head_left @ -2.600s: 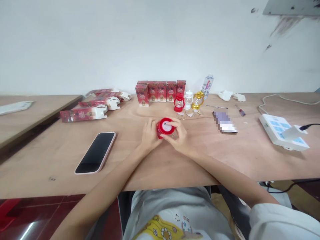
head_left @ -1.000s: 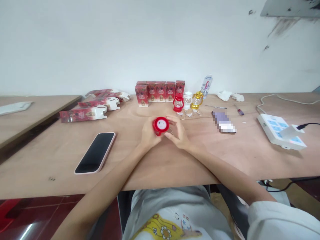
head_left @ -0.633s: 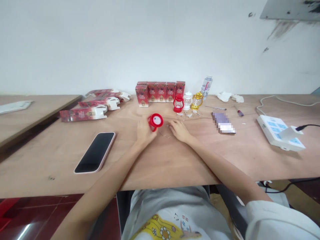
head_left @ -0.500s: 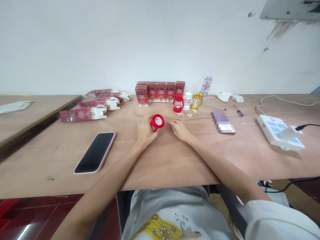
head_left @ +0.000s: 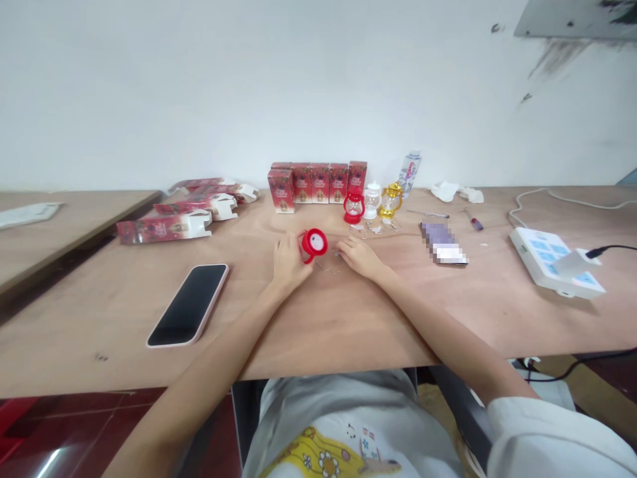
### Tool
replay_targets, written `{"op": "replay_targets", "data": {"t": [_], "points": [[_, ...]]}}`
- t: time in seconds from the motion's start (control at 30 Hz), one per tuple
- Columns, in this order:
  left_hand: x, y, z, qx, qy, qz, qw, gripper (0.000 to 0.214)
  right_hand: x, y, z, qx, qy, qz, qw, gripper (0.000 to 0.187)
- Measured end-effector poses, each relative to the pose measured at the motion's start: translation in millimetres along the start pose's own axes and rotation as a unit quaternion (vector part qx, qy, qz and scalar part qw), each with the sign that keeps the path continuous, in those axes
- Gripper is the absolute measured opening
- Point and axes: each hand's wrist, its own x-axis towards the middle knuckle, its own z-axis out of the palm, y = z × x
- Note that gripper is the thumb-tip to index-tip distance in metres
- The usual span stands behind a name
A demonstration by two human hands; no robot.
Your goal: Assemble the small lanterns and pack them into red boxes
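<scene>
My left hand (head_left: 289, 260) is closed around a small red lantern (head_left: 315, 243), tilted so its round base with a white disc faces me. Just to the right, my right hand (head_left: 357, 256) rests low over the table, its fingers bent and pressed together at the tips; whatever they hold, if anything, is too small to name. Thin wire-like pieces (head_left: 328, 269) lie on the wood between the hands. Beyond them stand another red lantern (head_left: 353, 206), a white lantern (head_left: 371, 201) and a gold lantern (head_left: 391, 200), with small clear and metal bits in front.
Several red printed boxes (head_left: 319, 183) stand at the back, and flattened ones (head_left: 166, 227) lie left. A phone (head_left: 189, 305) lies near my left forearm. To the right are a pixelated flat object (head_left: 442, 243), a screwdriver (head_left: 476, 224), crumpled tissue (head_left: 444, 191), a bottle (head_left: 411, 172) and a power strip (head_left: 556, 262).
My right hand has shifted very slightly to the right, its fingertips a little farther from the lantern. The lantern in my left hand is almost unmoved.
</scene>
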Motion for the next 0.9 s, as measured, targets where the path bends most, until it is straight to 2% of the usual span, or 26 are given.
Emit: {"op": "replay_targets", "data": {"t": [0.27, 0.53, 0.67, 0.9], "points": [[1, 1, -1.2, 0.032, -0.031, 0.008, 0.999, 0.05, 2, -1, 1, 0.029, 0.004, 0.014, 0.999, 0.02], [1, 0, -1.1, 0.036, -0.034, 0.013, 0.999, 0.049, 1, 14, 0, 0.125, 0.02, 0.105, 0.986, 0.004], [2, 0, -0.6, 0.038, -0.041, 0.015, 0.998, 0.05, 1, 19, -1, 0.159, 0.017, 0.15, 0.976, 0.008], [2, -1, -0.2, 0.031, -0.052, 0.012, 0.998, 0.049, 2, 20, -2, 0.183, -0.009, 0.167, 0.969, 0.002]]}}
